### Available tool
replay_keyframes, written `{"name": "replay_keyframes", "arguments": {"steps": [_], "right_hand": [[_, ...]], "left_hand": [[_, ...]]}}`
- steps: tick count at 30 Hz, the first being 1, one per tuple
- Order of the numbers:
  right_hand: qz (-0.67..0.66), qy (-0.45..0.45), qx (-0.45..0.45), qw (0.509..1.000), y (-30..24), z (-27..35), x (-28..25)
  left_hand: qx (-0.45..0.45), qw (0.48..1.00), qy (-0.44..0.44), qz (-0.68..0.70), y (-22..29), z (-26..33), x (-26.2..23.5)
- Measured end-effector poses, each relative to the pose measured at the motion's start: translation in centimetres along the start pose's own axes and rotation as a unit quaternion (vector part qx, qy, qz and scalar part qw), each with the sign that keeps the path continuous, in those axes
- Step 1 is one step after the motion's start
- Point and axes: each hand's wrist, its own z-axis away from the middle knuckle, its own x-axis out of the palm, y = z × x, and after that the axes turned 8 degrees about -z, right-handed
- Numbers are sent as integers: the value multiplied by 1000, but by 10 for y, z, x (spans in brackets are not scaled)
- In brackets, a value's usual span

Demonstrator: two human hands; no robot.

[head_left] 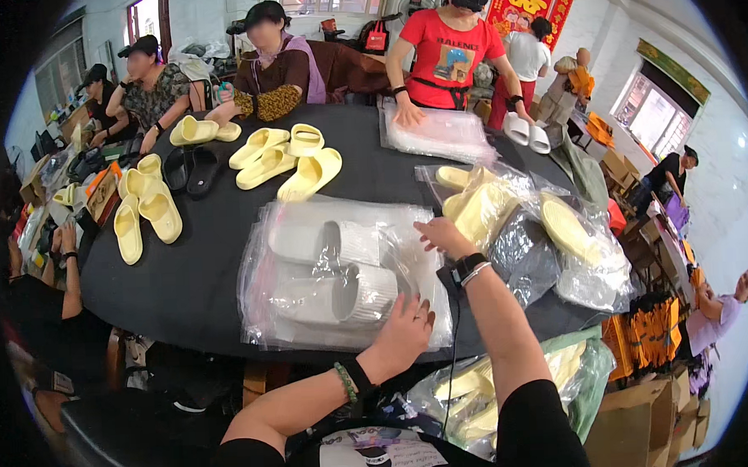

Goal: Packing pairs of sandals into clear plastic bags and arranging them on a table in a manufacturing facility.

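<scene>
On the black-covered bench [216, 249], 2 pale grey slippers [371, 291] with ribbed straps lie side by side among clear plastic bags [259, 280], film covering part of them. The left hand [402, 331] is just beside the nearer slipper's strap, its grip loosely spread. The right hand [448, 236] is at the bags' far right corner; whether its grip pinches film, I cannot tell. Bagged yellow slippers [482, 212] lie just beyond it.

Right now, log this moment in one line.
left hand: by grey slippers | right hand: by clear bags' edge | black tabletop: beneath
</scene>
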Motion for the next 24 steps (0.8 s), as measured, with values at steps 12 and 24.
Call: {"name": "replay_keyframes", "arguments": {"steps": [12, 24], "right_hand": [[-58, 101, -164, 979, 12, -28, 10], [-46, 208, -230, 949, 22, -43, -26]], "left_hand": [[32, 999, -15, 4, 3, 17, 17], [46, 991, 29, 119, 20, 14, 29]]}}
